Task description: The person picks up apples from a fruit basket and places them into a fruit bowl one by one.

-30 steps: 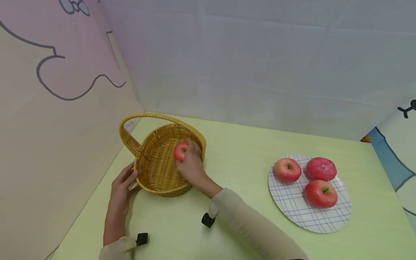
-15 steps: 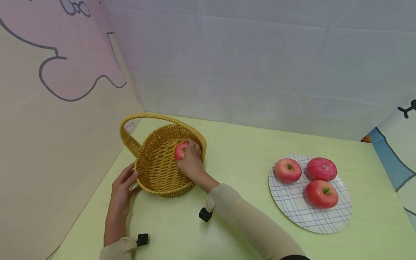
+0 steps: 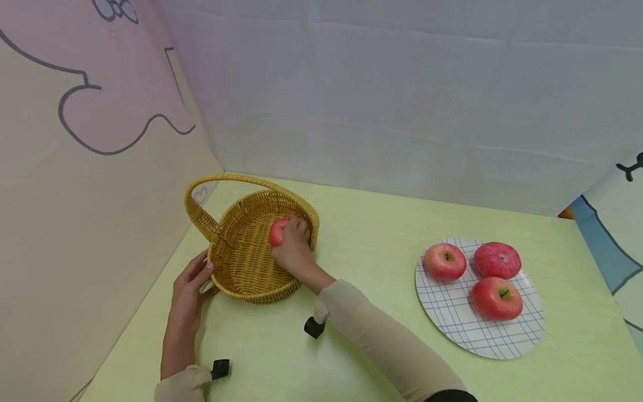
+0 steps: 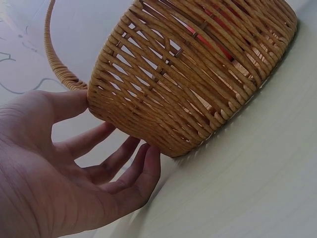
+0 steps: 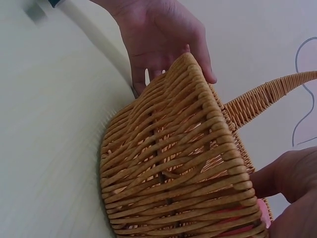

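A yellow-brown wicker basket (image 3: 253, 262) with a tall arched handle stands at the left of the table. My left hand (image 3: 188, 293) steadies its near left side. In the left wrist view, the thumb of the left hand (image 4: 59, 173) lies at the basket's rim, with curled fingers against the outer wall. My right hand (image 3: 295, 248) reaches inside the basket and grips a red apple (image 3: 276, 231) near the right wall. Much of that apple is hidden behind the fingers; in the left wrist view, red shows through the weave.
A round white plate (image 3: 452, 318) with a blue grid pattern is at the right, bearing 3 apples, among them a red apple (image 3: 496, 298). Pale walls border the table (image 3: 361, 234) behind and at the left. The basket handle (image 3: 241, 177) arches over the basket's far side.
The right forearm and wrist have shifted slightly left, while that hand stays on the apple in the basket. The left hand, basket and plate look unchanged.
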Demonstrator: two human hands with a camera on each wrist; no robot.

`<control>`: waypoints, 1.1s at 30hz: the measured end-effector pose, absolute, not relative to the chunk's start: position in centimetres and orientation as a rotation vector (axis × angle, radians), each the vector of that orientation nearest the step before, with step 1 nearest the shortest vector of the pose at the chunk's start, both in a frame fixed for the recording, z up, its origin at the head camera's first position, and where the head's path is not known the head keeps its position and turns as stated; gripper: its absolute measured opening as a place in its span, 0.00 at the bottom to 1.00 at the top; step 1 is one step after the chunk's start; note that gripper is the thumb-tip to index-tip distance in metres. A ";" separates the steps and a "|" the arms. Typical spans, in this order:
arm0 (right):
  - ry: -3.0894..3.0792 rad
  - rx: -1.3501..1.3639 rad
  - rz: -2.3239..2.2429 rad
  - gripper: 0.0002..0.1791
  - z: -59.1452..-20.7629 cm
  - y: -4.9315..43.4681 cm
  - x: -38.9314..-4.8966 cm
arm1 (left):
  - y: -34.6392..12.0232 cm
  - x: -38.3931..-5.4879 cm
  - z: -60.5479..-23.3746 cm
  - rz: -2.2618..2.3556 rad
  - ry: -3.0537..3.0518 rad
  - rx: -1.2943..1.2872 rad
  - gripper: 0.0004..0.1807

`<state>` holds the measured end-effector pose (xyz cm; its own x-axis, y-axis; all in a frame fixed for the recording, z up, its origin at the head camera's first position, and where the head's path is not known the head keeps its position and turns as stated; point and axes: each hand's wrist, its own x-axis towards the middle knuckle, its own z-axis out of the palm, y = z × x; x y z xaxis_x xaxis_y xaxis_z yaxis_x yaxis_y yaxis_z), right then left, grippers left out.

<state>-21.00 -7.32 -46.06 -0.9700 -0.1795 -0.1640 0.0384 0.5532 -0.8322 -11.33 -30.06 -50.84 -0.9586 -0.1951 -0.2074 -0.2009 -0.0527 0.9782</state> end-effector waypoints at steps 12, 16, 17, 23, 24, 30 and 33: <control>2.591 -0.120 -1.283 0.52 -46.2 -7.6 -21.2 | -29.9 -11.6 -50.7 2.215 2.147 -0.479 0.33; 2.609 -0.157 -1.247 0.51 -46.3 -7.6 -21.0 | -30.0 -11.6 -50.7 2.199 2.149 -0.515 0.33; 2.615 -0.166 -1.243 0.51 -46.3 -7.6 -21.0 | -30.0 -11.6 -50.7 2.197 2.150 -0.515 0.33; 2.646 -0.211 -1.257 0.46 -46.4 -7.6 -20.7 | -30.1 -11.7 -50.7 2.192 2.154 -0.505 0.33; 2.646 -0.221 -1.260 0.46 -46.4 -7.6 -20.6 | -30.1 -11.7 -50.7 2.190 2.155 -0.510 0.33; 2.689 -0.307 -1.286 0.48 -46.5 -7.6 -20.3 | -30.1 -11.7 -50.8 2.198 2.154 -0.496 0.33; 2.686 -0.356 -1.316 0.47 -46.5 -7.5 -20.1 | -30.2 -11.6 -50.8 2.204 2.152 -0.495 0.32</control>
<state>-20.11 -7.51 -46.53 -0.9637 -0.2668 -0.0124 -0.1537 0.5921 -0.7911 -11.63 -30.18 -50.84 -0.9494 -0.2035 -0.2394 -0.2344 -0.0485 0.9709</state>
